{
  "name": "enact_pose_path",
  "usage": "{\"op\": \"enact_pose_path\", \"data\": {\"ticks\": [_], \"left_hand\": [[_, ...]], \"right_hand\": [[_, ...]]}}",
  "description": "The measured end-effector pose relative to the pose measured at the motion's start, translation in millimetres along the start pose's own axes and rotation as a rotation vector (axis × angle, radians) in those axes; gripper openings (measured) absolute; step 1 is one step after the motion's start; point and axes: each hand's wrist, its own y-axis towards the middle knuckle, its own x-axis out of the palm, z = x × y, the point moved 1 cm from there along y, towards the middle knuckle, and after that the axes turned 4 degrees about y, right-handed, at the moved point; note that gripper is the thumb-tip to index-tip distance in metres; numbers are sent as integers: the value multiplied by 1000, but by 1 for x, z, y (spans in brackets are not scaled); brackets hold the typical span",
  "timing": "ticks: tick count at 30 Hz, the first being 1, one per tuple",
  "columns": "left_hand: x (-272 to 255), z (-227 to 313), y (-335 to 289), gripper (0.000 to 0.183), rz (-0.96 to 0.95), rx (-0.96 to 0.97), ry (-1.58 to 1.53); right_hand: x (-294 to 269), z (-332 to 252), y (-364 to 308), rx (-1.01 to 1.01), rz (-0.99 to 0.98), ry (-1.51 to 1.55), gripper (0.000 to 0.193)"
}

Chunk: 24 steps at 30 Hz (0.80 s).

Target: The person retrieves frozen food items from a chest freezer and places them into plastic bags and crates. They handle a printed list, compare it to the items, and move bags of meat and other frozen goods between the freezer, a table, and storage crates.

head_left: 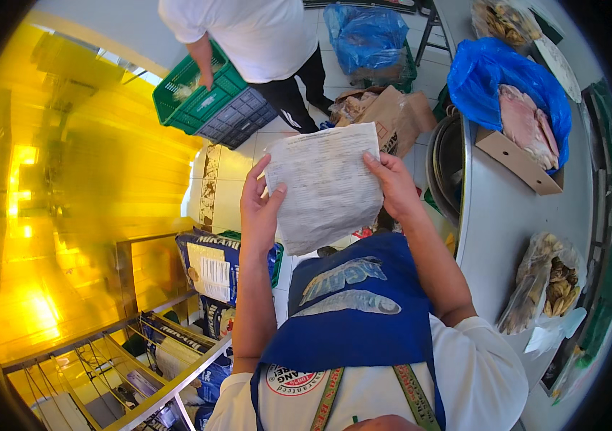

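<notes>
A creased white sheet of paper (326, 188) with rows of small print is stretched between my two hands, in front of my blue apron. My left hand (260, 199) pinches its left edge, thumb on top and fingers behind. At the upper right edge my right hand (394, 182) grips it the same way. The sheet's lower edge curls and hangs free.
Ahead, a person in a white shirt (256, 36) touches a green crate (202, 93) stacked on a grey one. On the steel table (493, 230) at right lie a blue-bagged box of meat (529, 126) and a clear bag (546, 284). A metal rack (126, 373) stands lower left.
</notes>
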Motion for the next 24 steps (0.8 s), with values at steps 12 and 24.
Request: {"op": "enact_pose_path", "data": {"ticks": [12,24], "left_hand": [[174,21,48,61,-121,-5,-225],[254,26,56,47,-257,-15,165]], "right_hand": [[-146,-95,-16,-173,55,12,33],[-208,-108,-60,-209,330,-46,33]]}}
